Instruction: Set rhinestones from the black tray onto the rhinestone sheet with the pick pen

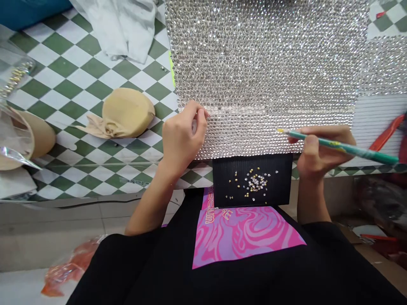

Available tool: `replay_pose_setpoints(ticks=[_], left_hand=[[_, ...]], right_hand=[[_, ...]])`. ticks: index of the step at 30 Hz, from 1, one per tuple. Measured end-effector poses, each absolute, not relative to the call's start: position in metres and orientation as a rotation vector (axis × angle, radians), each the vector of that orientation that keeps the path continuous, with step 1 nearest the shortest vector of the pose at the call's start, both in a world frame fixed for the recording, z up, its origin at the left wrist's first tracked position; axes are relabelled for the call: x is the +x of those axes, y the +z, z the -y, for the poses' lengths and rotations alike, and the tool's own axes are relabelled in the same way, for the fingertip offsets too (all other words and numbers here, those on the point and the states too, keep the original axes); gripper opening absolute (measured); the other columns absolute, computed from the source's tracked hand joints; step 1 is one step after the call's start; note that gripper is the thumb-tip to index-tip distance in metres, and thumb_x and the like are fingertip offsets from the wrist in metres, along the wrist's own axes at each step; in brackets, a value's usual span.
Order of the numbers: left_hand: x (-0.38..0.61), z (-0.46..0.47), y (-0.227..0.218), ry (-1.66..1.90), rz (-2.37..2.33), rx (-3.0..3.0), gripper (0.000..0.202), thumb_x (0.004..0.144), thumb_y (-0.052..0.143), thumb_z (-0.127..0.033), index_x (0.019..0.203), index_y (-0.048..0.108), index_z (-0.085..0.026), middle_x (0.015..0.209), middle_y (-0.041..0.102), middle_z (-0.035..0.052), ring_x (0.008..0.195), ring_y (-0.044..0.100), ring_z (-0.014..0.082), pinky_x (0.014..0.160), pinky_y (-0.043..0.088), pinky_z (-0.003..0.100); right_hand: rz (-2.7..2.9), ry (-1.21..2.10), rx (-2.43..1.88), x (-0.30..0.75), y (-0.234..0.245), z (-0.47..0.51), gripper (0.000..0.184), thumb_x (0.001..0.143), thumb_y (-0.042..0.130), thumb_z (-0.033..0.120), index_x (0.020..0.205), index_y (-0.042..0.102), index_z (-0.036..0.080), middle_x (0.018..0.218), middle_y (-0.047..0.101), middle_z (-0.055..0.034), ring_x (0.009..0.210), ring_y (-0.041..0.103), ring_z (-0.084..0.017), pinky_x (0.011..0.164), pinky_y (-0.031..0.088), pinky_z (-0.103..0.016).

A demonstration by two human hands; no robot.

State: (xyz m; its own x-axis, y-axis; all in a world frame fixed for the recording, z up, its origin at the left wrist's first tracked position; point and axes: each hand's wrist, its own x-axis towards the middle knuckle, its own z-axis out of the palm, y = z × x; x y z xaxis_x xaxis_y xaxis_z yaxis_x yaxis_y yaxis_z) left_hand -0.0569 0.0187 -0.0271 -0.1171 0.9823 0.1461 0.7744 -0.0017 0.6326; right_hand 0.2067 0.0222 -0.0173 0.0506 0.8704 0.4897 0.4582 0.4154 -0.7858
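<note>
My right hand (324, 148) grips a green pencil (346, 147) with a pale yellow tip. The tip points left, over the lower part of a sheet covered in rows of silver rhinestones (267, 59). My left hand (184, 137) rests on the sheet's lower left edge with its fingers curled in; what they hold, if anything, is hidden. Between my forearms, at the table edge, a black tray (221, 169) carries loose clear and gold rhinestones (257, 182).
Left on the green-and-white checked tablecloth (71, 55) sit a beige fabric-wrapped pad (127, 110), a roll of tape (41, 133) and a white cloth (127, 25). A red-handled tool (386, 133) lies at the right, near a ribbed white panel (370, 114).
</note>
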Motion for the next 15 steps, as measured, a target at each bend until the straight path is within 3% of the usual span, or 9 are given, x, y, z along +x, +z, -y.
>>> replay_pose_setpoints(ticks=[7, 15], left_hand=[[-0.058, -0.019, -0.028, 0.866, -1.944, 1.836, 0.026, 0.096, 0.043, -0.03, 0.083, 0.065, -0.028, 0.072, 0.069, -0.0006, 0.057, 0.056, 0.0132, 0.058, 0.04, 0.032], [-0.058, -0.019, -0.028, 0.833, -1.948, 1.82, 0.024, 0.095, 0.043, -0.029, 0.083, 0.063, -0.026, 0.074, 0.069, 0.0006, 0.058, 0.056, 0.0133, 0.06, 0.039, 0.032]], right_hand=[[1.685, 0.531, -1.189, 0.192, -0.029, -0.062, 0.005, 0.091, 0.061, 0.026, 0.091, 0.062, 0.021, 0.088, 0.062, 0.0006, 0.075, 0.068, -0.009, 0.063, 0.06, -0.024], [1.775, 0.499, -1.22, 0.191, -0.03, -0.063, 0.003, 0.092, 0.06, 0.025, 0.09, 0.06, 0.023, 0.085, 0.061, 0.0002, 0.072, 0.068, -0.01, 0.063, 0.059, -0.027]])
